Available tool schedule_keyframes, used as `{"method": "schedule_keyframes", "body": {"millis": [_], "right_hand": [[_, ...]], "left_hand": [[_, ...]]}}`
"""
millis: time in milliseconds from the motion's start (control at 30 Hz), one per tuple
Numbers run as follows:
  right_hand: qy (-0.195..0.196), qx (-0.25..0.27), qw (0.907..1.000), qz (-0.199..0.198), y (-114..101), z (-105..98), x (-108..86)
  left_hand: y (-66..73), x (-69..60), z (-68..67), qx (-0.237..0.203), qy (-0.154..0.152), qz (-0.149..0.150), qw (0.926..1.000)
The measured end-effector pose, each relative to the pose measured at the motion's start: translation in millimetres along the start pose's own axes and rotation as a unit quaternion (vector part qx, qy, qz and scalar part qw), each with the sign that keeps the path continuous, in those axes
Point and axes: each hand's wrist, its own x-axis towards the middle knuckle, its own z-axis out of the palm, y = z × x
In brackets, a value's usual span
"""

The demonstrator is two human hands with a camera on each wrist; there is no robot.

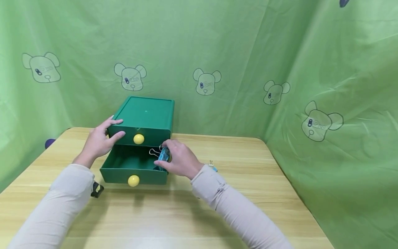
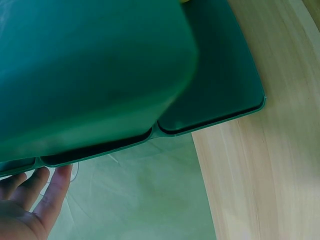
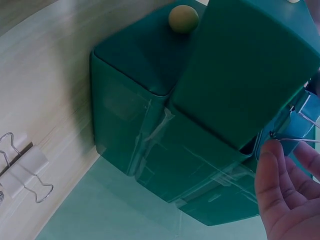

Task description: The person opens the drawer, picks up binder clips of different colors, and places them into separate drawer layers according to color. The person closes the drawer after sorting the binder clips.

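Observation:
A green drawer unit with yellow knobs stands on the table, and one drawer below its top one is pulled out. My left hand rests on the unit's upper left edge, its fingers extended against the side in the left wrist view. At the open drawer's right end, my right hand pinches a blue binder clip with wire handles. In the right wrist view, thumb and fingers meet at the clip's handle. Part of the clip is hidden behind the fingers.
A white binder clip lies on the wooden table, right of the unit. Near it, a small blue item is partly hidden by the right sleeve. Beside the left sleeve lies a black object. A green curtain hangs behind.

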Motion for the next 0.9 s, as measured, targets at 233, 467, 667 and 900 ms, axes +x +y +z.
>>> {"method": "schedule_keyframes", "body": {"millis": [233, 467, 667, 900], "right_hand": [[-0.006, 0.002, 0.9999, 0.008, -0.5, 2.0, 0.5], [-0.002, 0.001, 1.0, 0.006, 0.3, 2.7, 0.9], [-0.003, -0.002, 0.9999, 0.01, 0.6, 2.1, 0.4], [0.01, -0.019, 0.9998, 0.002, 3.2, -2.3, -0.4]], "left_hand": [[0.5, -0.7, -0.1, -0.003, -0.003, -0.002, 1.0], [1.2, -0.7, -0.8, -0.002, -0.001, -0.001, 1.0], [1.9, -0.4, -0.6, -0.002, -0.005, -0.002, 1.0], [1.9, -0.9, -1.1, 0.0, -0.003, -0.005, 1.0]]}}
